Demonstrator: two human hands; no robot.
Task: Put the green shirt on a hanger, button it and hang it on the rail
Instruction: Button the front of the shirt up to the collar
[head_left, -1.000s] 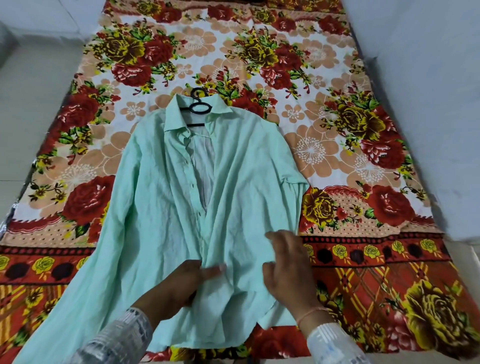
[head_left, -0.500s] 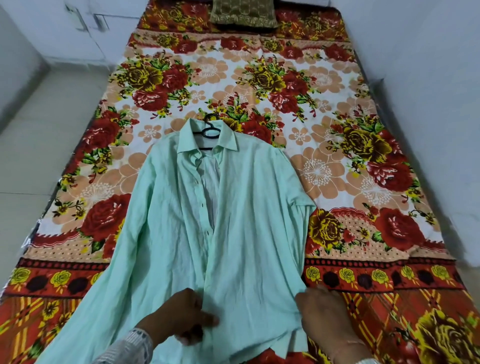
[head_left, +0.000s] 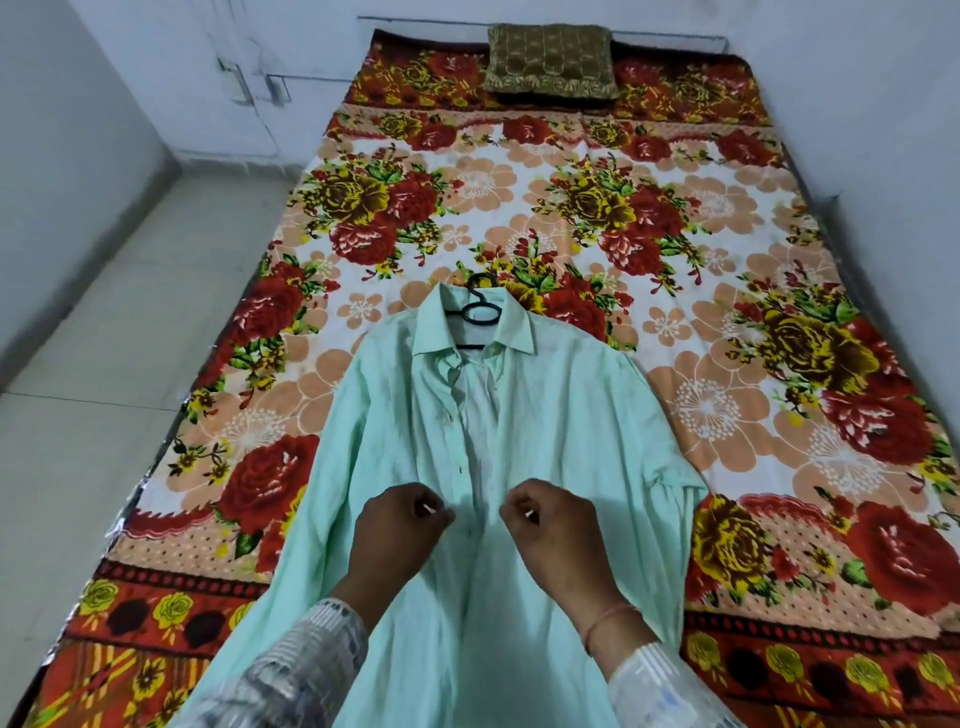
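Lying front-up on the floral bedsheet (head_left: 467, 182), the green shirt (head_left: 571, 415) is spread with its collar towards the far end of the bed, where a brown patterned pillow (head_left: 553, 65) is set. A black hanger (head_left: 480, 312) is seen inside the collar, its hook resting on the sheet just beyond it. The upper front is parted and the paler inside is exposed, with buttons visible along one edge. At mid-chest the two front edges are pinched, one by the left hand (head_left: 402, 525) and the other by the right hand (head_left: 550, 525), the fingers of both being curled tightly, close together but apart. A thin thread band (head_left: 608, 618) is worn on the right wrist.
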